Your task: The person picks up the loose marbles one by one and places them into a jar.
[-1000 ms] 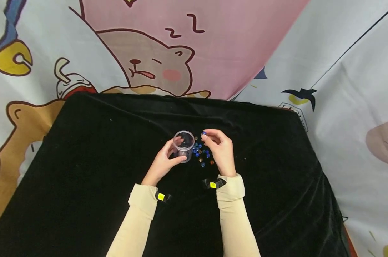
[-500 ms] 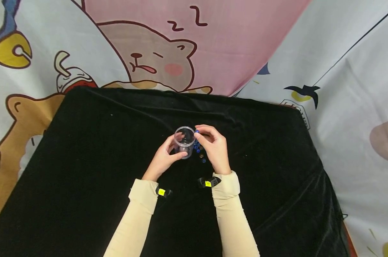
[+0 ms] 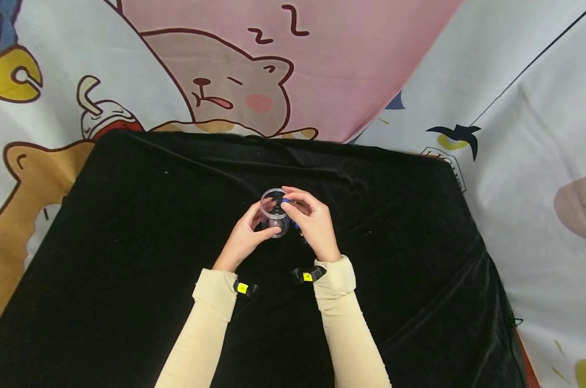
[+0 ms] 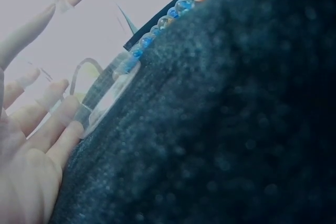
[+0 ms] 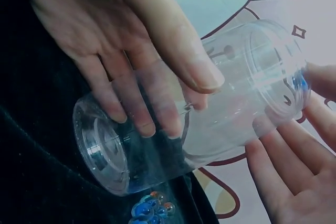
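A clear plastic jar (image 3: 274,215) stands upright on the black cloth, and nothing shows inside it in the right wrist view. My left hand (image 3: 246,237) holds it from the left, thumb in front and fingers behind. At the jar's rim, my right hand (image 3: 312,223) pinches a blue marble (image 3: 285,200) between thumb and fingertips. Beside the jar's base lie several loose glass marbles (image 4: 184,7), blue, clear and orange; in the head view my right hand mostly hides them.
Black velvet cloth (image 3: 152,231) covers the table and has shallow folds. Behind it hangs a cartoon-printed backdrop (image 3: 351,64), with more printed fabric along both sides.
My right hand has moved left with the blue marble, from above the loose marbles to the jar's rim. My left hand keeps its hold on the jar.
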{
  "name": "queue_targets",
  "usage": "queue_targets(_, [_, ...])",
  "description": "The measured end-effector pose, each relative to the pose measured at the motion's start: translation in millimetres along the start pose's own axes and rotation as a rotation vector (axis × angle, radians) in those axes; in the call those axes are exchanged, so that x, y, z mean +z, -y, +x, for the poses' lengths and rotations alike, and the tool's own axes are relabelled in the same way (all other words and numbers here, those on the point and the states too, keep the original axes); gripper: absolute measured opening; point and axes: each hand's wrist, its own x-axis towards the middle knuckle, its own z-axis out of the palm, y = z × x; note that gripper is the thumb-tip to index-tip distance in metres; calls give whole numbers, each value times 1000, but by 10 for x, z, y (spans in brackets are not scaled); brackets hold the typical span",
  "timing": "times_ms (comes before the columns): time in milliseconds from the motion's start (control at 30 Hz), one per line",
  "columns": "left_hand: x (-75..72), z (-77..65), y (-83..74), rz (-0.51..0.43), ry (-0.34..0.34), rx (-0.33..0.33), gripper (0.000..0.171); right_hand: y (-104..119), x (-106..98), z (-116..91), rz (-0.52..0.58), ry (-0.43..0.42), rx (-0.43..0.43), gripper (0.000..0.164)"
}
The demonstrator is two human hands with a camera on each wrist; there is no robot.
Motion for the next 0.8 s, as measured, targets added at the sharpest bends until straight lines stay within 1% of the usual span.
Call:
queue_targets(167, [1, -6, -4, 9, 5, -8, 69, 17, -13, -4, -15, 17, 27, 24])
queue_targets(367, [-7, -16, -22, 15, 5, -5, 69, -8, -32, 11, -36, 41, 9, 25])
queue_targets(533, [-11, -34, -37, 23, 1, -15, 70, -23, -44, 0, -60, 57, 14, 23])
queue_targets(800, [6, -27, -43, 15, 5, -4, 70, -15, -70, -2, -45, 68, 10, 23])
